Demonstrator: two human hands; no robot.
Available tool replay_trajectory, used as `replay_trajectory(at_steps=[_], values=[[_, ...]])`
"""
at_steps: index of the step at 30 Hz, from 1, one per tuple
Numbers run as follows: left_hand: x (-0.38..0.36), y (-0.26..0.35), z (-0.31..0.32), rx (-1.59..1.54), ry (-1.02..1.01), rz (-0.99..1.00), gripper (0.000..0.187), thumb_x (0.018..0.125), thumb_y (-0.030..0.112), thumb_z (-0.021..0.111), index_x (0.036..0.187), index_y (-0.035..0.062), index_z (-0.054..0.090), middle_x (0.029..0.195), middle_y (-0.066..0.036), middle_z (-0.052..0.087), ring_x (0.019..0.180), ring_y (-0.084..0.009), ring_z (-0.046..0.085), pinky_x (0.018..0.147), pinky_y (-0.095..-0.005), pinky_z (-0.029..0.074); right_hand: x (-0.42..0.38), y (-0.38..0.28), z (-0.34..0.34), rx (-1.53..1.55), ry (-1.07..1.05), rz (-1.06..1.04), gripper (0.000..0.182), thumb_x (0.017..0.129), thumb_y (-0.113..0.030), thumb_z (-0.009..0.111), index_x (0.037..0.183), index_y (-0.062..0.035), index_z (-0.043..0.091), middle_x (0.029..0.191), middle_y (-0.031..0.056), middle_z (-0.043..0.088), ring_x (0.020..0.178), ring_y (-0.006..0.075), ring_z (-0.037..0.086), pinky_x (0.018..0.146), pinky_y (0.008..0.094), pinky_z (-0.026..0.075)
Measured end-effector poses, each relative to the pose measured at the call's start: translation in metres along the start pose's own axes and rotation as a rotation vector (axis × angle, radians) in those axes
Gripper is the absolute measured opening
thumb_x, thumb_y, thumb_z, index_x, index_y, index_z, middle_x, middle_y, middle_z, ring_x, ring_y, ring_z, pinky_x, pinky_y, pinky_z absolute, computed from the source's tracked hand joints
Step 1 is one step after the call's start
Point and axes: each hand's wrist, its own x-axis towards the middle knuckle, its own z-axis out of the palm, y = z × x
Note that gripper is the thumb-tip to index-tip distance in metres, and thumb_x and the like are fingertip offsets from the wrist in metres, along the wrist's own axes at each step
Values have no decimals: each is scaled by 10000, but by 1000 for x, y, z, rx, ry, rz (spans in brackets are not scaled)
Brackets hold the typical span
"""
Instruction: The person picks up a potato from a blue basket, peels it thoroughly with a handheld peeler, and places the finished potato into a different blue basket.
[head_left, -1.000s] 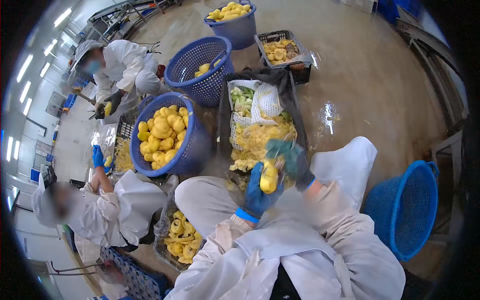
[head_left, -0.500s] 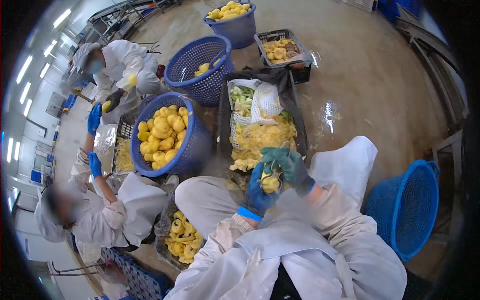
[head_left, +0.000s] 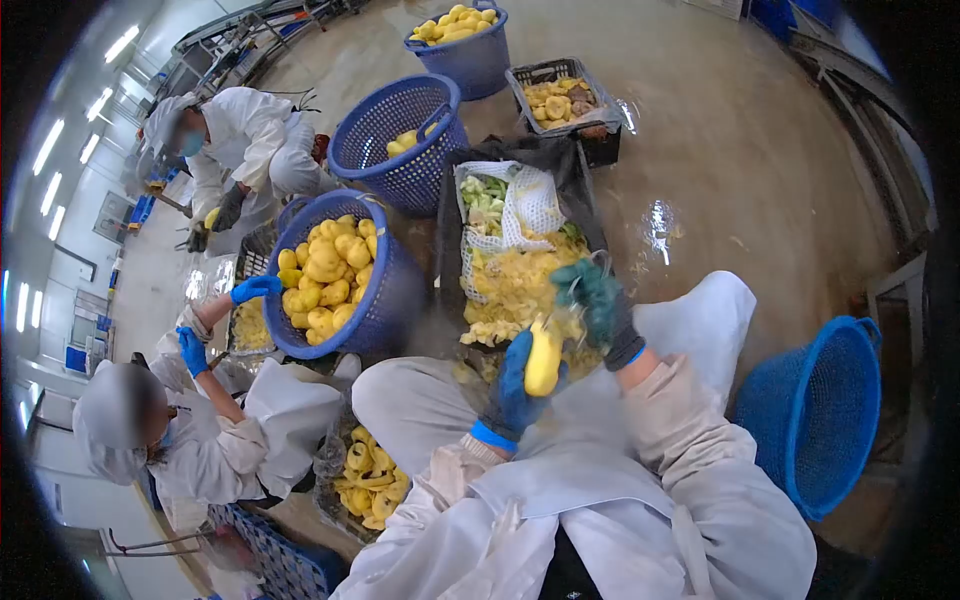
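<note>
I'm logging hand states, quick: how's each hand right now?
Left hand: closed, holding a yellow piece.
Right hand: partly curled; whether its grip holds anything can't be told.

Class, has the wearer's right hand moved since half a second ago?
Yes. Against the crate with white netting, the right hand has shifted rightward and slightly up in view, away from the left hand.

No text, label, brand, number or sign can be read; a small pale mark (head_left: 572, 595) on the dark cloth (head_left: 563, 568) at the lower edge is too tiny to make out; the panel (head_left: 113, 216) at far left is too small to tell whether it bears writing.
</note>
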Motion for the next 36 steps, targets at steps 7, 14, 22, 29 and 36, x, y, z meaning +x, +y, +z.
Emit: replay_trajectory(at_steps=[7,14,22,29,36], values=[[6,4,0,269,121,199,695,727,113,785,1285,-38,399,1174,-213,550,1040,-351,580,904,-405,467,0,2,-4,216,130,60,346,969,-339,454,986,-30,608,859,42,603,738,132,564,717,289,478],[6,7,-7,-1241,102,-774,482,820,14,657,1246,0,431,1171,-176,565,1047,-277,579,880,-378,484,3,-1,-7,212,114,10,301,960,-308,481,1023,-40,602,862,37,610,742,128,558,701,292,504],[11,23,-8,-1568,38,-918,437,884,305,585,1228,64,464,1098,-141,562,1036,-247,562,848,-364,509,-24,-2,25,-114,-130,-19,334,941,-305,519,1039,-5,628,936,80,642,785,142,607,724,302,504],[5,19,3,-811,-82,-384,471,886,243,603,1282,55,428,1134,-142,551,1042,-250,565,830,-360,517,-37,-3,33,-410,-309,-318,356,947,-285,472,1041,21,628,962,96,654,819,179,623,759,319,512],[-11,-5,7,-463,-35,-379,478,948,397,450,1287,60,433,1138,-131,560,1018,-235,582,839,-353,514,-37,-17,34,-71,-256,-100,393,941,-334,481,1025,26,613,950,109,652,788,176,634,701,304,519]])
